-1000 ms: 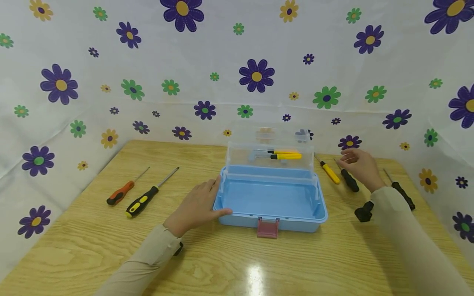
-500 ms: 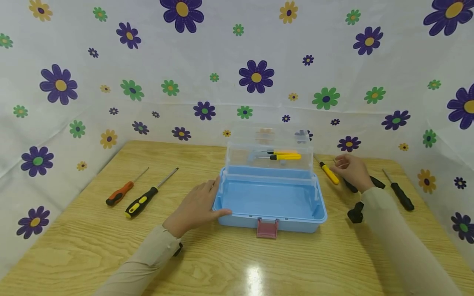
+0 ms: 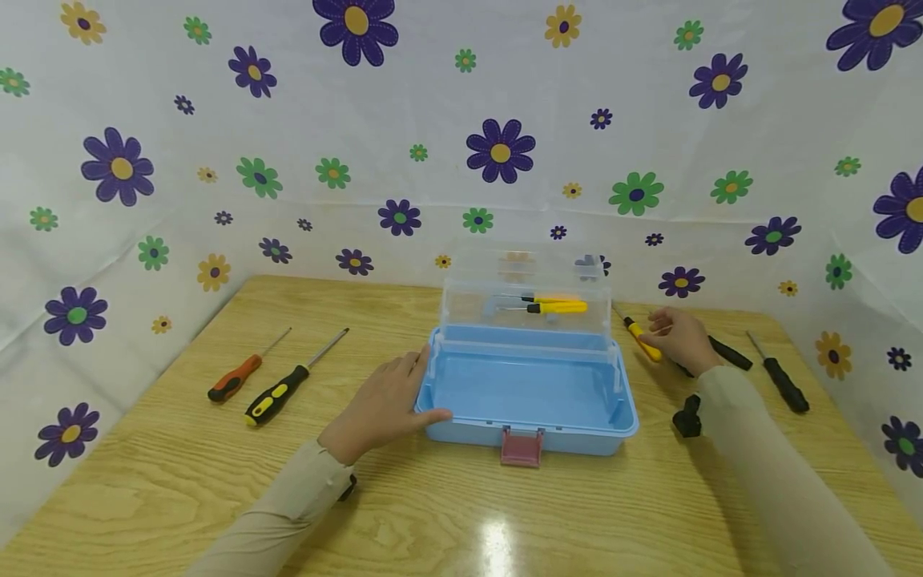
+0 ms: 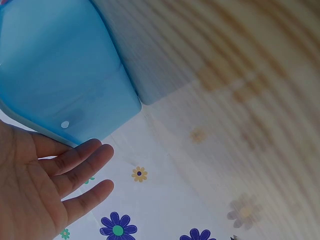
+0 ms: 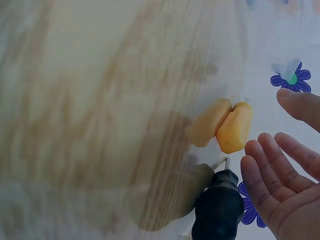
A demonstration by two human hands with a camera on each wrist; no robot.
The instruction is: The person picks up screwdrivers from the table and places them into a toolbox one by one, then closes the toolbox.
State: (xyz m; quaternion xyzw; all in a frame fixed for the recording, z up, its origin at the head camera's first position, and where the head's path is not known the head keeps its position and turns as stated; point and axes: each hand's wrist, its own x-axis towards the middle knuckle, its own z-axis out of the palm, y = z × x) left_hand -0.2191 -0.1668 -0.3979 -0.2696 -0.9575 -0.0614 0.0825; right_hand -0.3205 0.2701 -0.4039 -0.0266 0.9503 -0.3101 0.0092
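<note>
My left hand (image 3: 385, 401) rests on the left edge of a light blue toolbox (image 3: 522, 441), fingers straight along its side and thumb over the front rim. In the left wrist view its fingers touch the box wall. My right hand (image 3: 678, 338) is just right of a yellow screwdriver (image 3: 642, 339) lying on the table, fingertips right at its handle. The right wrist view has these fingers loosely extended, apart from the yellow handle (image 5: 235, 127). A black screwdriver (image 5: 217, 205) lies below that hand, partly hidden by it in the head view.
The toolbox's clear lid (image 3: 469, 308) stands raised, with yellow-handled screwdrivers (image 3: 558, 307) showing through it. More black screwdrivers (image 3: 786, 385) lie at the right. An orange screwdriver (image 3: 235, 378) and a black-and-yellow screwdriver (image 3: 277, 394) lie left. A flowered cloth hangs behind the table (image 3: 404, 513).
My right hand has moved left and slightly down from above the black screwdriver to the yellow one, uncovering another black handle at its right. My left hand has stayed on the box.
</note>
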